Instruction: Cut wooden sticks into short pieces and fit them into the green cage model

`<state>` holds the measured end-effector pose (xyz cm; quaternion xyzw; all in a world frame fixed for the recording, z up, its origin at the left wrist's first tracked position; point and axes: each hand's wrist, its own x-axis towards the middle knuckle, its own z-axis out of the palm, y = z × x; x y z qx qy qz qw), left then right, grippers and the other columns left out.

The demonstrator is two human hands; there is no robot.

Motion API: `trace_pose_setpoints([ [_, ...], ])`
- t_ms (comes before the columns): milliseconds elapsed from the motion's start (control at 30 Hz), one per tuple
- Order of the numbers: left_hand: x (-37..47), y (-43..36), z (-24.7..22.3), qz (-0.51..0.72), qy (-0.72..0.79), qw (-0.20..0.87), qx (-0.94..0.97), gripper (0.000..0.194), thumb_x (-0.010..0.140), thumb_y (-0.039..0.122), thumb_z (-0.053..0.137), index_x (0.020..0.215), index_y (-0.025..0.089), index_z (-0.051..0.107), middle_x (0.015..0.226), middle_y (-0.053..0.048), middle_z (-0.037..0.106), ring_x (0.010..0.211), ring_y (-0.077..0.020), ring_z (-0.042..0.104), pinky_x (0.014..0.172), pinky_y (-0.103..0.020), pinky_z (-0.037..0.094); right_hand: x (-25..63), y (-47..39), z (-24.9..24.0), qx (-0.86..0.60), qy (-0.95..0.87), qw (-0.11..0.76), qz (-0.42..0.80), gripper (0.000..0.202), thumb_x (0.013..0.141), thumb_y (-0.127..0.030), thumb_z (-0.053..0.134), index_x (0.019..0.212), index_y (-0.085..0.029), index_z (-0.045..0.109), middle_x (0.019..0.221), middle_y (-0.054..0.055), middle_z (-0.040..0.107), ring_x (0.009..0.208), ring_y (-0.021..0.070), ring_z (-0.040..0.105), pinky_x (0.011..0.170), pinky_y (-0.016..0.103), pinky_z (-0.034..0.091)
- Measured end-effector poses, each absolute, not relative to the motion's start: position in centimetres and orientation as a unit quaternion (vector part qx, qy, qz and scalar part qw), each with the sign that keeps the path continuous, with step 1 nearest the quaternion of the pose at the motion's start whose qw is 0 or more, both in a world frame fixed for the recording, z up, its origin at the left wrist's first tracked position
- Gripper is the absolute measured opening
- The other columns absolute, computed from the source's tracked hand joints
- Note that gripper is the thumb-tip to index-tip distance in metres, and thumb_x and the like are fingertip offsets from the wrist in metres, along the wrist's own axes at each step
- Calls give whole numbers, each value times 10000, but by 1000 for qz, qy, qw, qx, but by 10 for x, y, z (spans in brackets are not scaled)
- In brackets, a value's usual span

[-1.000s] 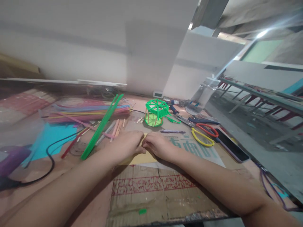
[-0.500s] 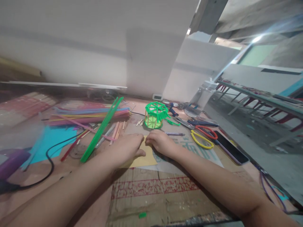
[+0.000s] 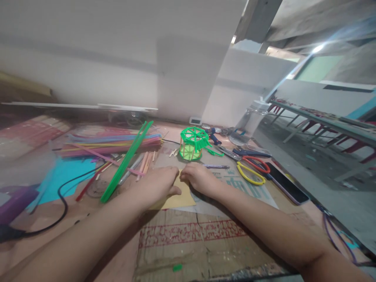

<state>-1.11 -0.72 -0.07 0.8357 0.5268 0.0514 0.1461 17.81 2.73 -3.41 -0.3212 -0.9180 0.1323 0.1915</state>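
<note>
Both hands rest over a yellow paper sheet (image 3: 179, 197) at the middle of the table. My left hand (image 3: 161, 182) has its fingers bent down at the sheet's upper part, the thumb pointing right. Close beside it on the right, my right hand (image 3: 199, 176) is curled with its fingertips at the sheet's top right; anything small between them is hidden. Just beyond the hands stands a small green round frame (image 3: 194, 135) with a wheel-like top, thin brown posts and a light green base. A pen (image 3: 216, 167) lies behind my right hand.
Long green strips (image 3: 126, 162) and bundled coloured strips (image 3: 114, 143) lie left. Scissors (image 3: 251, 173), a phone (image 3: 286, 184) and a clear bottle (image 3: 249, 121) are right. A purple tool (image 3: 17, 203) with a black cable lies far left.
</note>
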Motion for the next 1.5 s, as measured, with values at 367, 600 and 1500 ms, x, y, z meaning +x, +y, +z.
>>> trace_pose_setpoints([
  [367, -11, -5, -7, 57, 522, 141, 839, 261, 817, 446, 666, 915, 213, 602, 883, -61, 707, 818, -264, 674, 619, -311, 389, 180, 28, -33, -311, -921, 186, 143, 118, 843, -73, 667, 802, -157, 739, 774, 45, 712, 765, 165, 617, 727, 254, 442],
  [600, -11, -4, -10, 61, 515, 142, 843, 268, 820, 454, 665, 923, 213, 608, 888, -58, 709, 826, -253, 668, 667, -316, 417, 181, 29, -34, -310, -919, 186, 158, 110, 845, -86, 672, 797, -156, 742, 782, 52, 718, 775, 174, 621, 740, 263, 443],
  [1500, -7, 6, 7, 175, 497, 205, 825, 249, 938, 349, 481, 933, 207, 685, 950, -38, 729, 878, -202, 651, 738, -294, 444, 189, 38, -31, -324, -574, 398, 638, 474, 719, -604, 772, 869, -173, 643, 684, -10, 626, 589, 100, 540, 606, 245, 457],
])
